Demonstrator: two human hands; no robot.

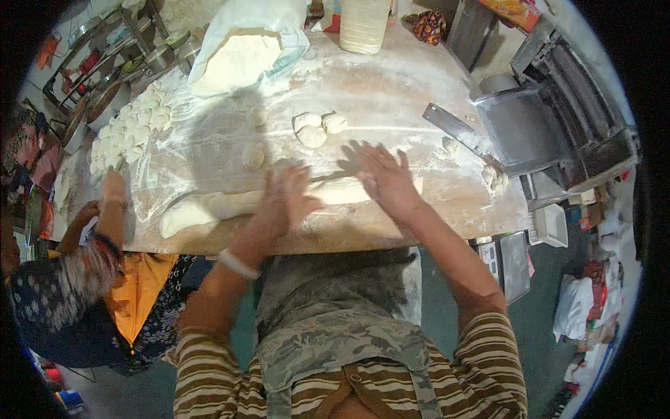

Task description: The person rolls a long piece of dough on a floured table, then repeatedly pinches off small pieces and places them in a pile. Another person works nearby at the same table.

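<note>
Straight ahead of you, just past 12 o'clock, a pale tub (363,28) stands at the table's (377,84) far side, with a bag of flour (293,42) open at 11. A dark patterned bundle (428,28) sits at your 1 o'clock. Towards 2 you have a flat blade (443,120) lying aslant near a dark metal machine (565,119). A white bin (553,225) is at your 3, below the machine, and a white bag (574,307) lies at 4, beside a red item (595,271). At your 10 there's a rack (129,24) among pots (159,57); at 8, a co-worker (63,300) in dark patterned clothes with an orange panel (143,290)
</note>
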